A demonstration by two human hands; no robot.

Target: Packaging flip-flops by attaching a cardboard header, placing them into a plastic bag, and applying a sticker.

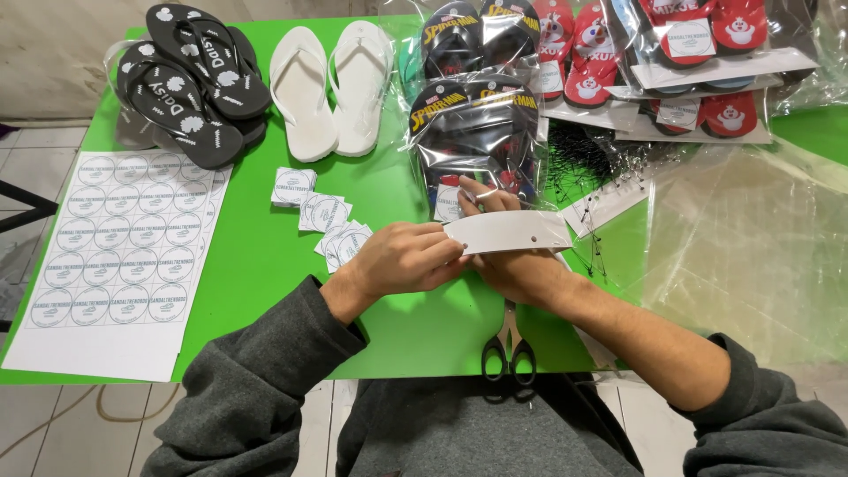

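i've got both hands pinched on the white card strip (511, 232), held just above the green table (265, 256): left hand (402, 258) grips its near end, right hand (512, 256) underneath. scissors (508, 349) lie below, cut labels (327, 221) beside.

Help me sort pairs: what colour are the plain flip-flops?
White flip-flops, clearest in the head view.

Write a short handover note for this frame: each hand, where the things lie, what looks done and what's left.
Left hand: pinches the white card strip.
Right hand: under the strip, supporting it.
Scissors: on the green table, near edge.
Done: cut round labels lie loose; several bagged sandal pairs stacked at back.
Left: white sandals and black sandals unbagged; label sheet mostly uncut.
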